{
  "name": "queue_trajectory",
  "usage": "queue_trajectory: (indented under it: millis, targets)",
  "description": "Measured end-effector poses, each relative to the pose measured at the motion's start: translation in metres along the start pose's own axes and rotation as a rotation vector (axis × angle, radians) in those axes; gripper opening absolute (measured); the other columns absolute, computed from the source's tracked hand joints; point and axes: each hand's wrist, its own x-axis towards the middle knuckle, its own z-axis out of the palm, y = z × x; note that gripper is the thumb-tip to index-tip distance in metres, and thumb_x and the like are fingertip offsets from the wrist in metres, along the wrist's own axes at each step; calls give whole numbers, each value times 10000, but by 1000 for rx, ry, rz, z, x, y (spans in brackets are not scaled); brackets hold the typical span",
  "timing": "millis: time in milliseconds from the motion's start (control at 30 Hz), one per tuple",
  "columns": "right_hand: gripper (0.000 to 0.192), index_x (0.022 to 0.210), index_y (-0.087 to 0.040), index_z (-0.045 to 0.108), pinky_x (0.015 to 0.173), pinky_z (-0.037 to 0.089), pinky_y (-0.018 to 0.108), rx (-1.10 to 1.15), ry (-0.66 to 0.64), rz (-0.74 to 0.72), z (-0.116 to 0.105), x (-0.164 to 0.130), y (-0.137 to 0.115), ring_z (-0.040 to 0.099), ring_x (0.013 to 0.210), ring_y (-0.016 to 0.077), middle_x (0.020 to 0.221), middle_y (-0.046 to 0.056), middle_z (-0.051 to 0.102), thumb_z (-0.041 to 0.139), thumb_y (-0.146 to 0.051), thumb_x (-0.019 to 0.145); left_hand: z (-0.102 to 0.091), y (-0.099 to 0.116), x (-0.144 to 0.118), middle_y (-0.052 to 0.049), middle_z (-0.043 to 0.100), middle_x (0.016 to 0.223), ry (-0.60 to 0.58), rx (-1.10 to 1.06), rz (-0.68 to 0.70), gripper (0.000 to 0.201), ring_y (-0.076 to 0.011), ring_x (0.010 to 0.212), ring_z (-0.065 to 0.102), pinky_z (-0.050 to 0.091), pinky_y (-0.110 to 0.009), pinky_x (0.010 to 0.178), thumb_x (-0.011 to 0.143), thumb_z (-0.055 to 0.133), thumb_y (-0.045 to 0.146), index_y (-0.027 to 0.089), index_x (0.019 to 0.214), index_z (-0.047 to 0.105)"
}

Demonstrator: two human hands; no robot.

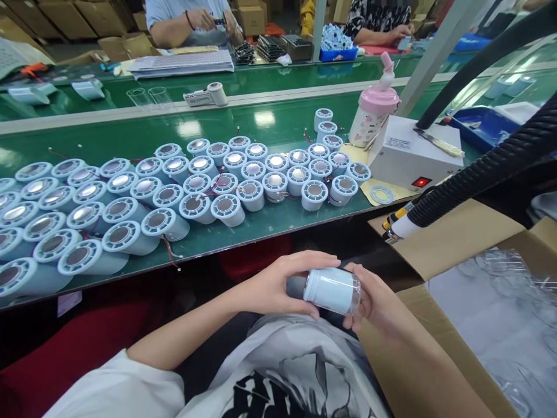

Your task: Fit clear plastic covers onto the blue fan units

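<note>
Over my lap I hold a pale blue cylinder [329, 288] lying sideways, with a dark grey end on its left and a clear cap on its right. My left hand [285, 284] wraps around the grey end and top of it. My right hand [376, 302] cups the clear-capped end. On the green bench [143, 132] ahead stand several matching pale blue cylinders [226, 184] with shiny round tops and thin red wires, packed in rows from the far left to the middle.
A white box with a red switch [413, 157] and a pink bottle [374, 116] stand at right. A black ribbed hose [483, 171] crosses above an open cardboard box of clear plastic pieces [500, 313]. Two other people work across the far bench.
</note>
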Motion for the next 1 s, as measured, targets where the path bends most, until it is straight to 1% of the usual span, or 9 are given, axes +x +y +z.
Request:
queue_trajectory:
  millis: [133, 267, 333, 467, 600, 700, 800, 900, 1000]
  targets:
    - [546, 762, -165, 545, 335, 451, 125, 71, -70, 100, 0, 2, 2, 597, 360, 112, 493, 18, 642, 609, -707, 747, 1, -1, 0, -96, 498, 1421, 3, -45, -7, 756, -272, 1308, 472, 388, -408, 1086, 661, 827, 187, 316, 1342, 524]
    - [587, 806, -116, 620, 332, 429, 105, 111, -111, 236, -3, 1, 2, 593, 352, 98, 530, 89, 676, 312, -591, 963, 3, 3, -1, -102, 512, 1388, 9, -86, -75, 703, -275, 1279, 491, 466, -384, 1013, 679, 815, 203, 310, 1320, 548]
    - [635, 827, -103, 638, 323, 411, 101, 139, -113, 275, -4, 0, 2, 591, 347, 96, 521, 98, 672, 227, -560, 990, 4, 6, -2, -109, 513, 1377, 17, -113, -131, 691, -276, 1268, 499, 510, -353, 951, 684, 812, 215, 295, 1318, 549]
    - [587, 803, -108, 649, 302, 385, 117, 211, -122, 225, -11, 8, 7, 579, 345, 105, 517, 92, 667, 310, -555, 977, 2, 3, 6, -115, 518, 1382, 12, -164, -205, 784, -280, 1267, 509, 486, -381, 996, 658, 828, 206, 284, 1366, 498]
    - [595, 769, -97, 653, 294, 356, 130, 309, -6, 92, -32, 29, 19, 512, 320, 89, 498, 90, 643, 293, -521, 981, -1, -27, 41, -136, 502, 1415, -77, -267, -241, 895, -289, 1263, 527, 410, -452, 1076, 619, 848, 178, 267, 1410, 439]
    - [561, 782, -122, 637, 304, 351, 120, 376, 118, -14, -57, 45, 29, 508, 361, 83, 501, 50, 620, 286, -515, 977, 3, -60, 84, -164, 483, 1429, -191, -332, -276, 970, -302, 1270, 520, 373, -482, 1096, 567, 868, 155, 228, 1422, 416]
    - [499, 794, -143, 609, 283, 299, 117, 439, 195, -85, -78, 57, 33, 471, 350, 74, 496, 13, 588, 358, -545, 950, 11, -82, 124, -177, 506, 1401, -289, -353, -271, 931, -301, 1246, 537, 379, -474, 1085, 552, 870, 154, 167, 1385, 454]
    - [517, 813, -132, 597, 266, 243, 124, 474, 205, -116, -91, 65, 32, 386, 301, 47, 494, -13, 564, 359, -570, 950, 13, -87, 147, -166, 596, 1290, -351, -328, -244, 788, -288, 1172, 587, 415, -458, 1048, 586, 855, 174, 117, 1300, 526]
    - [533, 831, -121, 603, 268, 243, 120, 488, 172, -128, -93, 70, 25, 372, 292, 40, 488, -12, 561, 348, -572, 955, 8, -80, 152, -144, 640, 1219, -372, -292, -237, 725, -273, 1125, 610, 432, -444, 1029, 613, 842, 183, 112, 1272, 548]
